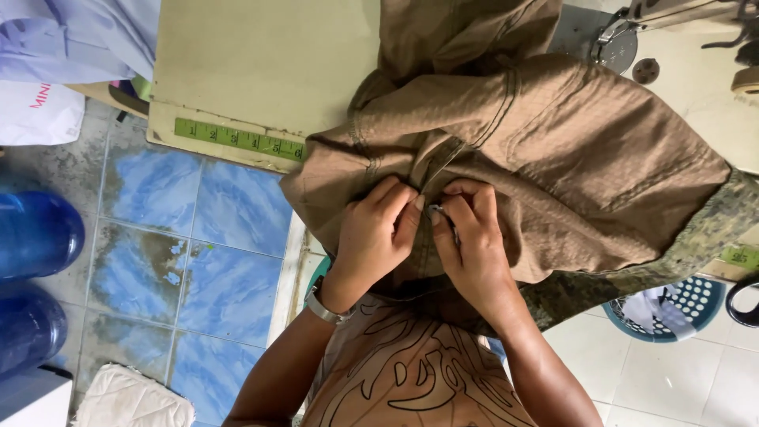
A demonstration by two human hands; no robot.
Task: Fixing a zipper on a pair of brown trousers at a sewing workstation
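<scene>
Both hands meet at the fly of the brown trousers (553, 150), which lie bunched over the near edge of the worktop (261, 63) and hang down toward the person's lap. Left hand (378, 229) pinches a fold of cloth just beside the zip seam, fingers curled shut on it. Right hand (472, 237) is closed on a small metal piece (434, 211), probably the zip slider or a small tool; too small to tell which. Hands nearly touch at the fingertips.

Progress, my read: work on the zip is mid-step. Seam looks partly open above the hands, nothing visibly finished, garment not yet under the sewing machine (624, 39) at the far right.

Around it: green measuring tape (237, 138) fixed along the worktop edge, camouflage cloth (711, 229) under the trousers, teal basket (680, 312) on the floor, blue water bottles (35, 233) at left.
</scene>
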